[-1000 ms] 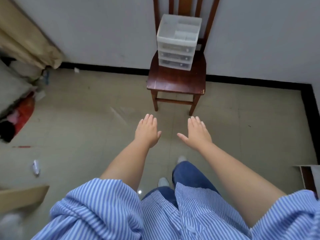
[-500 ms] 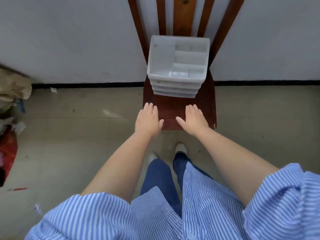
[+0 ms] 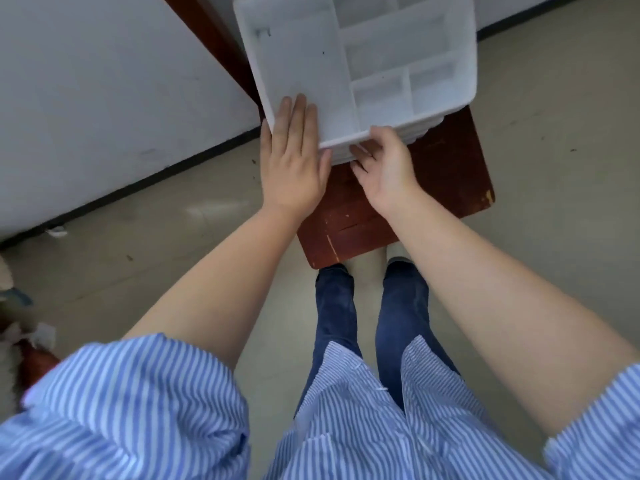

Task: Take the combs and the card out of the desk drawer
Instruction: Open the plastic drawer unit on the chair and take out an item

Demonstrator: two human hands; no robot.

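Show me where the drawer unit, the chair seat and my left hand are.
drawer unit (image 3: 298,60), head view, floor of its big top compartment
chair seat (image 3: 446,174), head view, bare wood right of the hands
left hand (image 3: 292,164), head view, back of hand

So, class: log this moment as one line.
left hand flat on organiser top | right hand at drawer front | drawers shut | chair beneath

The person wears a loose blue-and-white striped shirt with sleeves rolled up above the elbows, leaving both forearms bare, dark blue jeans below it, and no rings or watch on either hand.
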